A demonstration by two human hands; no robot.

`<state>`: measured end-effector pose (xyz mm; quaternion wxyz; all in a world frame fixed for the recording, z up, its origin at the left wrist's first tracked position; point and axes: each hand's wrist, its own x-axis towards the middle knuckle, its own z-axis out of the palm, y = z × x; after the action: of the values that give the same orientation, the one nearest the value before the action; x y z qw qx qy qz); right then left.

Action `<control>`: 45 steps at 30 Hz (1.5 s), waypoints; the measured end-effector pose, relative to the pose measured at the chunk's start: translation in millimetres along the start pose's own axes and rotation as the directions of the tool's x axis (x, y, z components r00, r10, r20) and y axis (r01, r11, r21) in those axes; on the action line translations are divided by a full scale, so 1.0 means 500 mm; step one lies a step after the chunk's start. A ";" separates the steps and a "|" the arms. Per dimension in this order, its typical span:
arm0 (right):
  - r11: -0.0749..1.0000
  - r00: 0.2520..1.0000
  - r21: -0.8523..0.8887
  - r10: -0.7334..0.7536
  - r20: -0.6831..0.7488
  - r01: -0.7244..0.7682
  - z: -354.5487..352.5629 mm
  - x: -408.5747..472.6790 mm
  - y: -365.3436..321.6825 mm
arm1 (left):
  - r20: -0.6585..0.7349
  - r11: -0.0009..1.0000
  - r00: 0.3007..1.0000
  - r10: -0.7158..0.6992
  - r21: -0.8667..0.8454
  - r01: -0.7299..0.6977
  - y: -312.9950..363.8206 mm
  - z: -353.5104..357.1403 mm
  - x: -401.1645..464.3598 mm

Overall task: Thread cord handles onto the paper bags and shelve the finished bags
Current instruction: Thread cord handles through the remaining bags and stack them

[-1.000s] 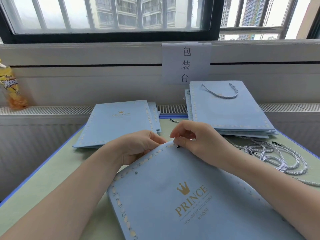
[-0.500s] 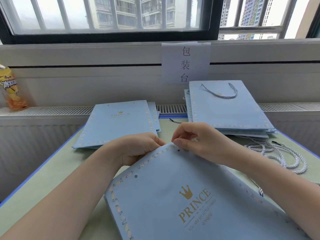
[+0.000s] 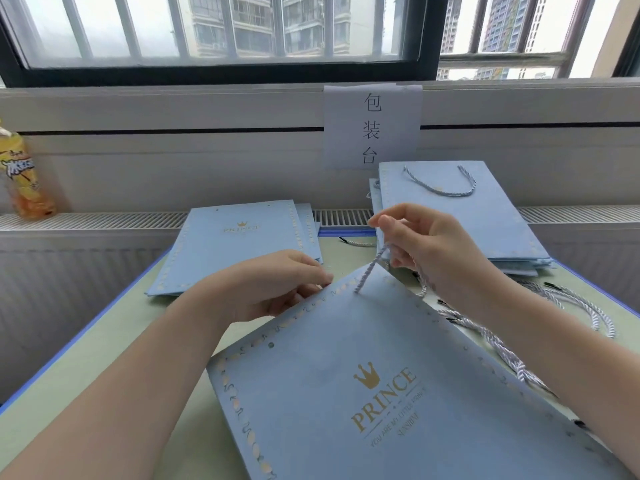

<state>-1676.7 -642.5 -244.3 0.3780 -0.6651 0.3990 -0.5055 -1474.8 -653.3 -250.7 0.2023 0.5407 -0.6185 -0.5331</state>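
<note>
on the worktop (image 3: 86,358) right in front lies a blue bag (image 3: 381,393), a cord (image 3: 369,270) rising taut from a hole near its top edge. the right hand (image 3: 429,251) pinches the cord in its fingers above the bag; the left hand (image 3: 277,285) grips the bag's top edge. loose cords (image 3: 568,306) lie right, unthreaded bags (image 3: 235,244) behind left, finished bags (image 3: 460,216) behind right.
</note>
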 end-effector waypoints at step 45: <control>0.933 0.994 -0.347 -0.066 0.092 0.094 0.024 -0.007 0.002 | -0.221 0.819 0.796 0.564 0.028 -0.573 0.020 0.032 -0.016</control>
<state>-1666.0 -638.2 -248.9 0.2482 -0.7568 0.4401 -0.4147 -1489.9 -641.0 -244.7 0.4306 0.3815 -0.7151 -0.3972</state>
